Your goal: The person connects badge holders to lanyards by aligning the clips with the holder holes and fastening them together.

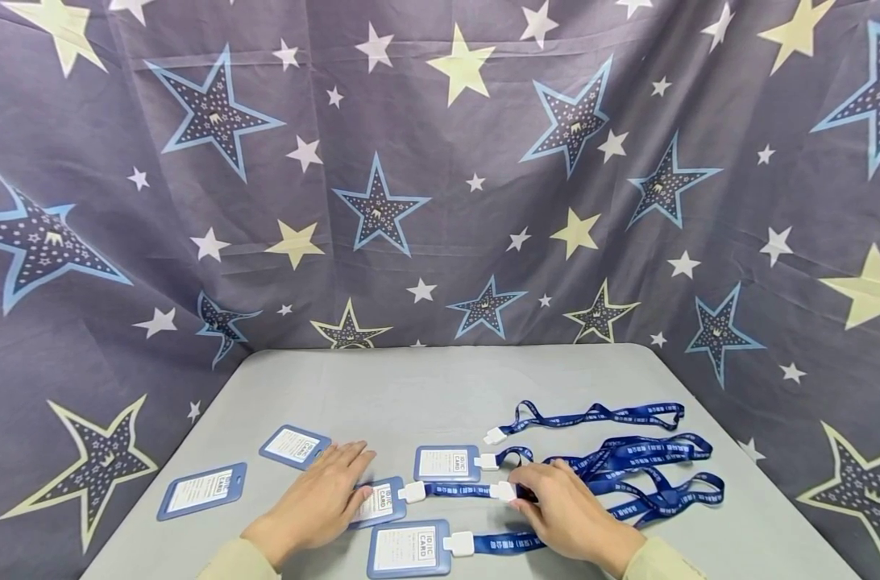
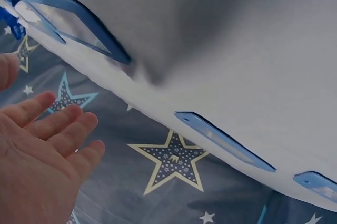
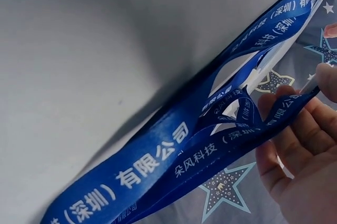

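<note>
My left hand [image 1: 324,495] lies with its fingers extended over the left part of a blue ID card holder [image 1: 389,498], its thumb on the holder's face. That holder has a white clip [image 1: 413,492] and a short stretch of blue strap at its right side. In the right wrist view, my right hand [image 3: 303,153] holds a blue lanyard [image 3: 284,116] with white lettering between thumb and fingers. A white clip [image 1: 503,490] shows at the right fingertips in the head view. The left wrist view shows the left fingers [image 2: 68,134] loosely spread.
Two clipless card holders, one far left [image 1: 202,490] and one behind the left hand [image 1: 289,445], lie on the grey table [image 1: 411,387]. Clipped holders lie behind [image 1: 440,463] and in front [image 1: 404,549]. Another lanyard [image 1: 599,415] lies at the back right, before a star-patterned curtain [image 1: 440,121].
</note>
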Motion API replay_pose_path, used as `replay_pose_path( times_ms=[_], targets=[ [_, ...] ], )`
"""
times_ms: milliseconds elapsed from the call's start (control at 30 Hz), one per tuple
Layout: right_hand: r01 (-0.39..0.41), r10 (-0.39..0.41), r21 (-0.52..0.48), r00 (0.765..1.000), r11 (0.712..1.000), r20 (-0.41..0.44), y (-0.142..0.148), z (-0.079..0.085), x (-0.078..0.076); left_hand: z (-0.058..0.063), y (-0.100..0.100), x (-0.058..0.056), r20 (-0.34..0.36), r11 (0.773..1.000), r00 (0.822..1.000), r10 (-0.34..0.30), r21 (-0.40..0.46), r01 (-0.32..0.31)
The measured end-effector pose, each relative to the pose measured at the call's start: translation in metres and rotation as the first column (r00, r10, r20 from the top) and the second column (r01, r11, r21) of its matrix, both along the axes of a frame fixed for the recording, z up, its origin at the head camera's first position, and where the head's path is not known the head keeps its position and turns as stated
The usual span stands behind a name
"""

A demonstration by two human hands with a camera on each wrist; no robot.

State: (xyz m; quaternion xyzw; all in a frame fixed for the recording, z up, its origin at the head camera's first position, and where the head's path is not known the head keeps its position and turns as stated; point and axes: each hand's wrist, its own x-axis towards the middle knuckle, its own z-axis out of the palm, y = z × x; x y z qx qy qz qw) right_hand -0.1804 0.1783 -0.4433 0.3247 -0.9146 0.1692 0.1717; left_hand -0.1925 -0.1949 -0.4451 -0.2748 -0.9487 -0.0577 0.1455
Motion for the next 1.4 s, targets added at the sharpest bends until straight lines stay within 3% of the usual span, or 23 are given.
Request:
replay_pose_path(
  times_ms=[200, 967, 1400],
  targets=[
    [0.010, -0.011, 0.008, 0.999, 1.000, 0.040, -0.001, 0.001, 0.001, 0.002, -0.007, -0.003, -0.015, 1.000, 1.000, 0.000, -0.010, -0.001],
    [-0.015, 0.015, 0.013, 1.000, 1.000, 0.022, -0.001, -0.001, 0.004, 0.005, -0.039, -0.025, -0.024, 0.997, 0.997, 0.073, -0.032, -0.074],
    [-0.011, 0.011, 0.015, 0.999, 1.000, 0.031, 0.000, -0.001, 0.005, 0.008, -0.059, -0.040, 0.027, 0.990, 0.993, 0.116, -0.079, -0.113]
  ],
)
